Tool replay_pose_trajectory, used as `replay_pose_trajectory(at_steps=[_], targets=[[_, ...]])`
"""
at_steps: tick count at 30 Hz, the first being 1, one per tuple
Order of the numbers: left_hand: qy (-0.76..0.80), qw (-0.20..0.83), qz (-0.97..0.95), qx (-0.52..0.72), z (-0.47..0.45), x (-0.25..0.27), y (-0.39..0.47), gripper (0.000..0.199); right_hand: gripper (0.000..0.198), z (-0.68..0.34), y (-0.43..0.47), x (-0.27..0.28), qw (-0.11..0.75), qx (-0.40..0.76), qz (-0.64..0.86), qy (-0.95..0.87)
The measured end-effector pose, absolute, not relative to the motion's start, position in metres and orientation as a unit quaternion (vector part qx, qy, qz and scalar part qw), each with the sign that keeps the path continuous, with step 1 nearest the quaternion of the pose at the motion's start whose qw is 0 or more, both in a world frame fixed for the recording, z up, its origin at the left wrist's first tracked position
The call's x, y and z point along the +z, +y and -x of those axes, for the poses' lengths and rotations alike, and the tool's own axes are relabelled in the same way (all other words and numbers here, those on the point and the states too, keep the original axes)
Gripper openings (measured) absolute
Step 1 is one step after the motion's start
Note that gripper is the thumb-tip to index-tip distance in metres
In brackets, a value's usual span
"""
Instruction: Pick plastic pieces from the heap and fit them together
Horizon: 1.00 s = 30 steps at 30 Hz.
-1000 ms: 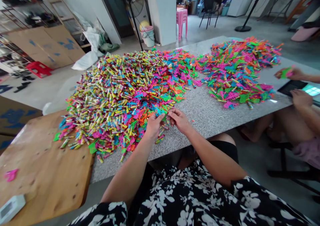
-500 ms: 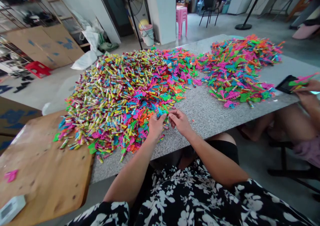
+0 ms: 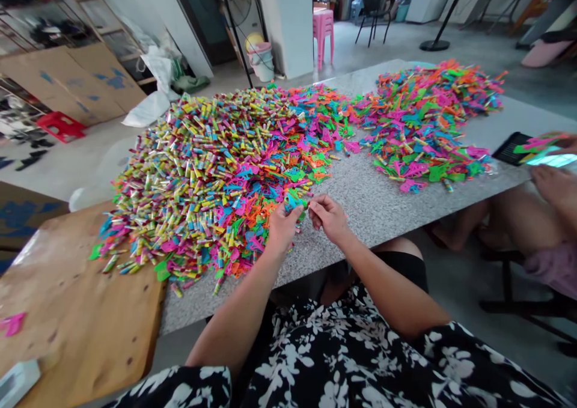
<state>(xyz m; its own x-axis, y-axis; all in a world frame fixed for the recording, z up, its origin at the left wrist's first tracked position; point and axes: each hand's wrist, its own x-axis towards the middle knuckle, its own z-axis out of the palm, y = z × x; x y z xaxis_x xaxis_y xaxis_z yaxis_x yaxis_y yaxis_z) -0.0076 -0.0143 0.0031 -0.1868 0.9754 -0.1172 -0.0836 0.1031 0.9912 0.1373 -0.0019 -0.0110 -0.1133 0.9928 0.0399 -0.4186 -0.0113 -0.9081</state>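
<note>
My left hand (image 3: 282, 226) is closed in a pinch on a small blue plastic piece (image 3: 294, 202), at the near edge of the big heap. Just to its right, my right hand (image 3: 330, 219) has its thumb and fingers pressed together, the fingertips almost meeting the left ones. What it grips is too small to make out. Beside and beyond my hands lies a heap of short, shiny yellow-and-red tubes (image 3: 189, 167). Flat plastic pieces in pink, orange, green and blue (image 3: 252, 210) mix in along its right side.
A second heap of bright plastic pieces (image 3: 419, 125) covers the right of the speckled stone table (image 3: 356, 197). At far right, another person's hand (image 3: 556, 179) is near a black basket (image 3: 511, 148). A wooden board (image 3: 99, 312) adjoins at left, bearing a white device (image 3: 20, 381).
The view has shifted slightly to the right. My right hand has moved a little away from the left. At far right, the other person's hands have moved and a shiny screen-like surface shows.
</note>
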Motion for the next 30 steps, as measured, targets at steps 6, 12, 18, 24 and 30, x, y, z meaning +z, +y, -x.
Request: replay_pose_trajectory(at_steps=[6,12,18,24,30], targets=[[0.599,0.49,-0.394,0.496,0.0,-0.006,-0.016,0.036,0.034,-0.142,-0.007,-0.023,0.507,0.628,0.392,-0.442],[0.644,0.411,-0.557,0.325,0.04,-0.011,0.004,0.021,0.021,-0.218,0.048,-0.031,0.508,0.545,0.567,-0.35],[0.622,0.146,-0.733,0.235,0.067,-0.003,0.061,0.032,0.041,-0.252,0.113,-0.026,0.634,0.359,0.612,-0.306],[0.569,0.047,-0.817,0.084,0.026,-0.01,0.118,0.053,0.026,-0.158,0.092,-0.05,0.264,0.307,0.629,-0.664],[0.576,0.108,-0.81,0.04,0.026,-0.017,0.129,0.044,0.034,-0.124,0.062,-0.046,0.108,0.177,0.537,-0.818]])
